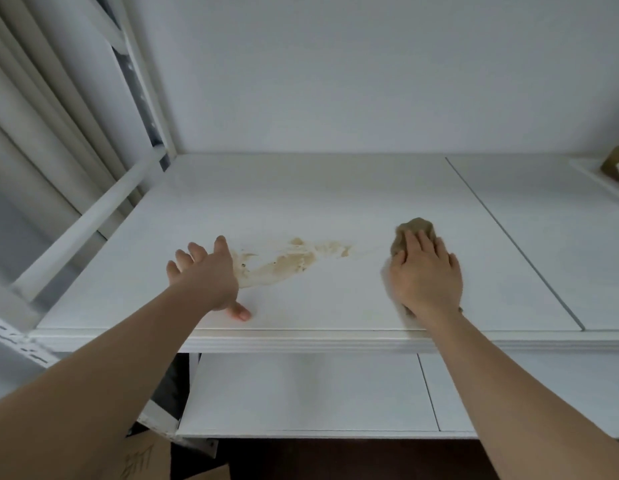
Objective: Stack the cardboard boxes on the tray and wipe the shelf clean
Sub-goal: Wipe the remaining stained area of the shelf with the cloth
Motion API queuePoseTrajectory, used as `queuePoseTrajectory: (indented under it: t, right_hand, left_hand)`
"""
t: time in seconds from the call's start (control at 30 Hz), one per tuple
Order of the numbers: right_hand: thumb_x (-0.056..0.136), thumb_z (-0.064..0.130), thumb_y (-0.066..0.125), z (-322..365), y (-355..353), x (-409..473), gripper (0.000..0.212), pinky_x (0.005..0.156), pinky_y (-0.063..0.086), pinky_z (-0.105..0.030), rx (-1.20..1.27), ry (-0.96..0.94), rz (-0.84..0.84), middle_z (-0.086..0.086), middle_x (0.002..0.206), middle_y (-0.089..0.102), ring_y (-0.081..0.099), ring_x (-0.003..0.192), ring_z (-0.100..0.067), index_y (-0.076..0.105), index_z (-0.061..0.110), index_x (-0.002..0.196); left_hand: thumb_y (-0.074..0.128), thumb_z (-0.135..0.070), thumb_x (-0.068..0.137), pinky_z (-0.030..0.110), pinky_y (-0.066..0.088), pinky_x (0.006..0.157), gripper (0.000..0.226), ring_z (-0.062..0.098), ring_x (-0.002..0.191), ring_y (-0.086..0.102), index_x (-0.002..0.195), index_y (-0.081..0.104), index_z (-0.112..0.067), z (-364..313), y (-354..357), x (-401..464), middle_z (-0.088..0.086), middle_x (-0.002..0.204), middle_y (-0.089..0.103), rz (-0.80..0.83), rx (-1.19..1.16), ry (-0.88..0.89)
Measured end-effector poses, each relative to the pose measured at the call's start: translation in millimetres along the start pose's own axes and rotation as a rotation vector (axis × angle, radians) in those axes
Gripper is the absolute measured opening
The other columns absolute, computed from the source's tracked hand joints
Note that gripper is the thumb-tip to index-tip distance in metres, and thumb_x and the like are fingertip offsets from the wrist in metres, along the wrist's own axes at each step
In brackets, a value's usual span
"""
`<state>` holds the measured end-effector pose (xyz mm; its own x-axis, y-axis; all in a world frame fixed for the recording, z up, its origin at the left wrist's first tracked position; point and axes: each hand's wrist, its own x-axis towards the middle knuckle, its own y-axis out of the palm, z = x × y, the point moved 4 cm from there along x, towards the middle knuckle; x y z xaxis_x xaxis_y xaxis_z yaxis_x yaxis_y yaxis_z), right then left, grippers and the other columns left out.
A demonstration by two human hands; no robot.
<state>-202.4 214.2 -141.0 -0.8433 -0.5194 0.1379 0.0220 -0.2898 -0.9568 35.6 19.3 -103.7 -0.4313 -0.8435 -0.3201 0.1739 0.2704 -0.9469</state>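
My right hand (426, 271) presses the crumpled brown cloth (412, 233) flat-fingered on the white shelf (335, 188), left hand (206, 271) released beside the tan smear (284, 261); a dry pass risks spreading residue.

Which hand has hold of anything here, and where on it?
The right hand presses flat on top of a brown cloth; the left hand rests on the shelf, holding nothing.

Left grip (206, 271) splayed flat; right grip (426, 273) flat.
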Motion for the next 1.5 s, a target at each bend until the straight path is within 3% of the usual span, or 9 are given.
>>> queuePoseTrajectory:
  t: [0.1,0.33,0.5,0.63,0.77,0.87,1.13,1.33,1.5]
  right_hand:
    - [0.1,0.033,0.022,28.1,7.6,-2.9,0.057,0.12,0.01,-0.043,0.006,0.01,0.015,-0.002,0.162,0.016,0.01,0.149,-0.026,0.019,0.017,0.154]
    - [0.094,0.042,0.01,25.0,2.9,-35.5,0.063,0.119,0.011,-0.035,-0.028,-0.308,0.088,0.008,0.161,0.016,0.012,0.148,-0.014,0.019,0.027,0.154]
    - [0.099,0.037,0.018,-18.1,-0.1,21.6,0.057,0.12,0.011,-0.041,-0.059,-0.048,0.08,0.003,0.162,0.013,0.01,0.149,-0.021,0.016,0.025,0.155]
    - [0.1,0.037,0.019,27.6,12.2,32.0,0.057,0.121,0.008,-0.04,-0.056,-0.149,0.118,0.004,0.163,0.007,0.006,0.15,-0.02,0.012,0.023,0.156]
    - [0.099,0.037,0.019,74.4,21.2,-6.7,0.057,0.121,0.008,-0.036,-0.028,-0.402,0.124,0.007,0.162,0.01,0.008,0.149,-0.015,0.014,0.025,0.155]
    - [0.093,0.044,0.005,66.7,17.7,-26.9,0.064,0.12,0.005,-0.032,-0.031,-0.545,0.183,0.011,0.162,0.007,0.004,0.149,-0.01,0.012,0.028,0.155]
    - [0.101,0.037,0.018,42.5,16.9,35.6,0.057,0.121,0.007,-0.038,-0.09,-0.207,0.124,0.002,0.163,0.007,0.005,0.15,-0.018,0.012,0.022,0.156]
    - [0.1,0.037,0.018,106.2,26.9,-17.8,0.058,0.121,0.005,-0.036,-0.007,-0.454,0.171,0.004,0.163,0.006,0.004,0.15,-0.014,0.01,0.022,0.155]
    - [0.099,0.04,0.013,65.1,16.9,-28.7,0.058,0.121,0.006,-0.034,-0.052,-0.467,0.172,0.008,0.163,0.005,0.004,0.149,-0.011,0.01,0.026,0.155]
  left_hand:
    - [0.088,-0.048,0.051,0.05,0.016,0.115,0.138,0.047,0.138,0.017,0.148,-0.004,-0.015,-3.7,-0.2,3.9,0.029,0.15,0.015,0.017,0.027,-0.047]
    - [0.089,-0.052,0.046,0.049,0.02,0.114,0.141,0.044,0.137,0.021,0.146,0.0,-0.006,-2.0,0.0,11.9,0.033,0.145,0.023,0.092,0.055,-0.1]
    - [0.089,-0.055,0.038,0.048,0.032,0.109,0.148,0.042,0.13,0.036,0.144,0.001,-0.001,8.6,6.6,24.4,0.026,0.141,0.037,0.135,0.017,-0.073]
    - [0.09,-0.048,0.039,0.046,0.041,0.103,0.15,0.039,0.119,0.049,0.146,-0.005,-0.001,7.3,6.4,27.2,0.022,0.134,0.045,0.167,-0.066,-0.031]
    - [0.09,-0.049,0.045,0.044,0.042,0.101,0.135,0.036,0.118,0.05,0.141,0.009,0.002,8.3,2.2,20.5,0.018,0.128,0.05,0.139,-0.071,-0.015]
    - [0.089,-0.05,0.046,0.043,0.044,0.099,0.123,0.033,0.116,0.05,0.134,0.02,0.001,10.8,3.1,15.0,0.016,0.122,0.052,0.122,-0.11,0.023]
    - [0.088,-0.053,0.047,0.043,0.043,0.1,0.122,0.033,0.119,0.047,0.135,0.023,0.001,13.3,4.0,19.8,0.015,0.125,0.051,0.106,-0.071,0.047]
    - [0.085,-0.055,0.051,0.044,0.038,0.105,0.131,0.036,0.127,0.04,0.145,0.012,0.0,4.4,1.7,17.3,0.017,0.139,0.041,0.202,0.014,-0.008]
    - [0.084,-0.054,0.056,0.044,0.036,0.106,0.121,0.034,0.13,0.036,0.142,0.018,-0.002,6.6,0.6,12.5,0.014,0.138,0.041,0.195,-0.004,0.006]
